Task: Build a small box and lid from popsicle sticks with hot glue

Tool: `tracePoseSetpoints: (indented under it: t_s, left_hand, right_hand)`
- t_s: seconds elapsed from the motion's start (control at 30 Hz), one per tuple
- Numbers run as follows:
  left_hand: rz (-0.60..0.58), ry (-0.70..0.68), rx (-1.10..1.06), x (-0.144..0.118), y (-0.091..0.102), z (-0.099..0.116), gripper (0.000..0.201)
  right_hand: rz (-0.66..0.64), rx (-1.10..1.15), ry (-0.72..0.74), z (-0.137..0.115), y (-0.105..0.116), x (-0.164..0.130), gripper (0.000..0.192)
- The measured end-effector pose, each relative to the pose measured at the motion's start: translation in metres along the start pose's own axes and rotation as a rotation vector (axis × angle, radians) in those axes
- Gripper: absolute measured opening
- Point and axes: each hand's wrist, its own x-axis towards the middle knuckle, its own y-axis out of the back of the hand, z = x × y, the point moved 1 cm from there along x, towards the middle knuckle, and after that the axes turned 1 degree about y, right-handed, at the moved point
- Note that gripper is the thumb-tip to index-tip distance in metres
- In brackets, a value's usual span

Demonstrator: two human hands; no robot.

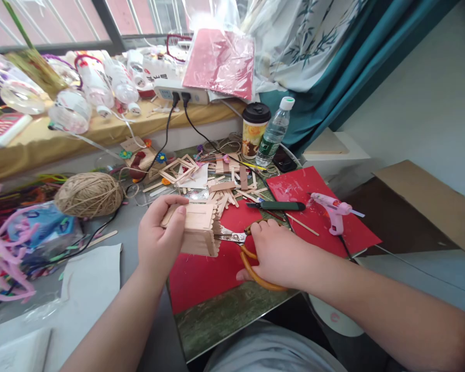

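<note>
My left hand grips a small box made of popsicle sticks, its thumb lying along the top face. The box is held above a red sheet, with its scalloped stick ends facing right. In my right hand are scissors with orange handles, fingers wrapped through the loops. Their metal blades point left and reach the box's right end; the tips are hidden there. Behind the box lies a pile of loose popsicle sticks. A dark green utility knife rests just beyond my right hand.
On a second red sheet stands a pink hot glue gun. A water bottle and a paper cup are at the back. Twine and pipe cleaners lie left. Black cords run from a power strip.
</note>
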Motion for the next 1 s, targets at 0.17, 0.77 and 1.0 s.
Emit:
tracePoseSetpoints:
  t_s: [0.17, 0.77, 1.0]
  left_hand:
    - [0.011, 0.037, -0.025, 0.004, -0.005, -0.007, 0.022]
    - [-0.860, 0.184, -0.229, 0.029, 0.019, -0.046, 0.075]
    - [-0.999, 0.058, 0.166, 0.012, 0.003, -0.045, 0.140]
  right_hand:
    - [-0.002, 0.051, -0.006, 0.002, -0.002, 0.003, 0.093]
    - [0.499, -0.251, -0.012, 0.041, 0.005, 0.012, 0.073]
    - [0.549, -0.242, -0.051, 0.049, -0.010, 0.012, 0.060]
